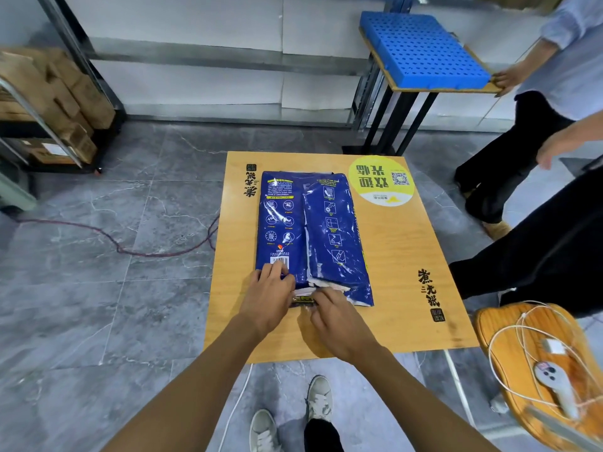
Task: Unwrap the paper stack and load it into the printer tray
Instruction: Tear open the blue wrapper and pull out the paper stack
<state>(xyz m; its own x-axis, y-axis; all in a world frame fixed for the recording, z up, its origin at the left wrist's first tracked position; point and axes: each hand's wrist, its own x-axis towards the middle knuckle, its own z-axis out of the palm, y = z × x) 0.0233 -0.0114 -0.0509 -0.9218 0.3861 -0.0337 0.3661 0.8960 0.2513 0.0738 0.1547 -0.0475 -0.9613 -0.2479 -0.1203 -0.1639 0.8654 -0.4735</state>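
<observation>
A ream of paper in a blue printed wrapper (306,230) lies flat on a small wooden table (401,256), long side running away from me. The wrapper's middle seam is split along its length, and white paper edges (326,284) show at the near end. My left hand (266,300) rests on the near left corner, fingers pressing the wrapper by the barcode. My right hand (339,319) pinches the torn wrapper flap at the near end. No printer or tray is in view.
Two other people stand at the right: one (554,70) holds a blue perforated board (424,48), another's legs (538,252) are beside the table. A wooden stool (509,324) with white cables stands at near right. A red cable (107,238) crosses the grey floor; boxes (55,102) sit far left.
</observation>
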